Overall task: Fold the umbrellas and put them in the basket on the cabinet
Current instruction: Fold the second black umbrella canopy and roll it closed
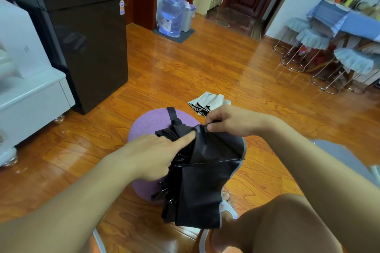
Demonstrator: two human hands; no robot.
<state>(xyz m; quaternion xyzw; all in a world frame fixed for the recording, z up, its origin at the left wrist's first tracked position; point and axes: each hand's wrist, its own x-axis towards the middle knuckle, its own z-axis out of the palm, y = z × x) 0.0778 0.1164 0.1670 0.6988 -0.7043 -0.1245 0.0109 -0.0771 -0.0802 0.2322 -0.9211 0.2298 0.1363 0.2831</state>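
We have the black umbrella [203, 181] collapsed but loose, hanging over the purple stool [148, 124] between our knees. Our right hand [232, 121] pinches a fabric edge near the top, fingers curled on it. Our left hand [152, 154] lies against the canopy with the forefinger stretched out, pressing a pleat flat; its other fingers seem to curl around the bundle, though we cannot see them fully.

To do this step well, we judge we should draw each panel taut with the right hand, lay it over the pleat the left finger pins, and wind all in one direction so the strap [171, 114] at the top can close around a tight roll. The exposed rib tips could snag the cloth.

Around us, largest first: the wooden floor [185, 72], the dark fridge [86, 37], a white cabinet [30, 92] at left, a table [353, 22] with stools [312, 43] at right, a water bottle [172, 12]. A second, pale umbrella [207, 101] lies on the floor just beyond our right hand. We cannot make out the basket.
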